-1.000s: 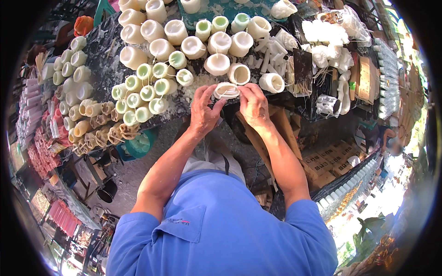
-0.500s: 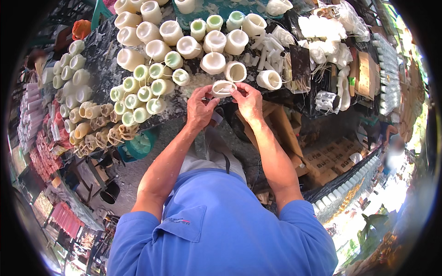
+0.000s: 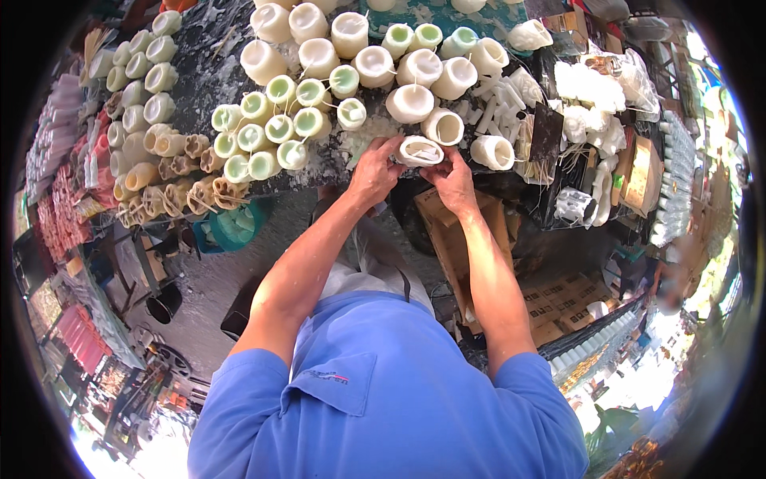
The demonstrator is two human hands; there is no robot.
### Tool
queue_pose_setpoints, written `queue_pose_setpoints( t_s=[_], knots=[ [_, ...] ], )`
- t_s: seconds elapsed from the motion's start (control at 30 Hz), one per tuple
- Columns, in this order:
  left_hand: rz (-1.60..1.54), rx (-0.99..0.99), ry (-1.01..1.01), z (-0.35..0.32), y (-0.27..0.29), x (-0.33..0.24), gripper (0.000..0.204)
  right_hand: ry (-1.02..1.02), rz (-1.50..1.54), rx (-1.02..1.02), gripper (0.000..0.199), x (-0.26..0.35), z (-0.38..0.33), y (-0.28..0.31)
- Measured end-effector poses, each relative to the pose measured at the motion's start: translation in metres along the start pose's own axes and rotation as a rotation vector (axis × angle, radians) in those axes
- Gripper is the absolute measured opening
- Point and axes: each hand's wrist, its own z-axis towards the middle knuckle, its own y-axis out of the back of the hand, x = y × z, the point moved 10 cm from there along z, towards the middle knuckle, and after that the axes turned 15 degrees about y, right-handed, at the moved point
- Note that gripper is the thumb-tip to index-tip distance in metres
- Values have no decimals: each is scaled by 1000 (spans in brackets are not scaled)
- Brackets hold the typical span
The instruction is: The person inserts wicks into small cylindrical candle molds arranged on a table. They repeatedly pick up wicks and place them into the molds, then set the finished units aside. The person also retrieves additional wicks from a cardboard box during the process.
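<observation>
Between my two hands is a hollow white wax candle cup (image 3: 411, 162), at the near edge of the table, with loose white pieces inside it. The fingers of my left hand (image 3: 373, 174) close round its left side. My right hand (image 3: 455, 184) grips the lower right side, the thumb near the rim. Whether the cup's base rests on the table is hidden. Just beyond it stands another hollow white cup (image 3: 444, 128), and a third hollow cup (image 3: 493, 152) lies tilted to the right. White candles with wicks (image 3: 409, 104) crowd the table behind.
Several green-centred candles (image 3: 279, 128) stand left of my hands, with brown ones (image 3: 228, 191) at the table's left edge. White wax sticks (image 3: 496, 108) and a dark upright board (image 3: 546, 134) are to the right. Below the table is an open cardboard box (image 3: 447, 239).
The cup now stands more upright, its opening facing up toward me. My right thumb has come off the inside of its rim, and that hand has moved lower on the side. My view has shifted.
</observation>
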Motion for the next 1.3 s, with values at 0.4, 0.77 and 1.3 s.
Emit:
queue_pose_setpoints(
  t_s=[0.4, 0.77, 1.3],
  knots=[
    [-69, 81, -241, -65, 52, -123, 68, 251, 427, -52, 67, 147, -48, 26],
    [-630, 577, -279, -123, 59, -258, 121, 426, 254, -75, 63, 315, -98, 66],
    [-190, 147, -652, -147, 52, -323, 110, 679, 132, -168, 99, 363, -123, 114]
  ],
)
